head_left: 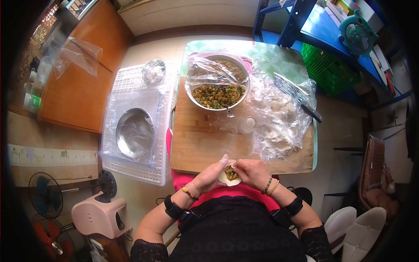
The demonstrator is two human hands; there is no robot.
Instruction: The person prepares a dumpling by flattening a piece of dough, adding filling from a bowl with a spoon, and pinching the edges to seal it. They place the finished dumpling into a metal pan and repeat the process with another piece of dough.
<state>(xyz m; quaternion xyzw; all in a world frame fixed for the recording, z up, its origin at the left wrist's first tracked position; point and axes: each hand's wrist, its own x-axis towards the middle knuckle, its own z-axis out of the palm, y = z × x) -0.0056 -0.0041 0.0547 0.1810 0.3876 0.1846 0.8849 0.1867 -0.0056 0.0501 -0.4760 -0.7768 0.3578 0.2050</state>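
Between my two hands, just over the near edge of the wooden board point(205, 153), is a dumpling wrapper point(232, 181) with green and brown filling in its middle. My left hand point(210, 175) holds the wrapper from the left, thumb up. The fingers of my right hand point(252, 172) pinch its upper right rim, where the dough is partly folded. A metal bowl of chopped filling point(218, 96) stands at the back of the board, part covered with clear plastic. A spoon handle point(230, 114) sticks out at its front rim.
Right of the bowl, clear plastic point(264, 94) covers dough pieces point(283, 107), with flour point(277, 144) nearby. A black-handled cleaver point(301, 98) lies on top. A small round glass or jar point(249, 123) stands mid-board. Left is a white crate point(159, 172) with a metal pan point(135, 133). A pink stool point(98, 215) stands lower left.
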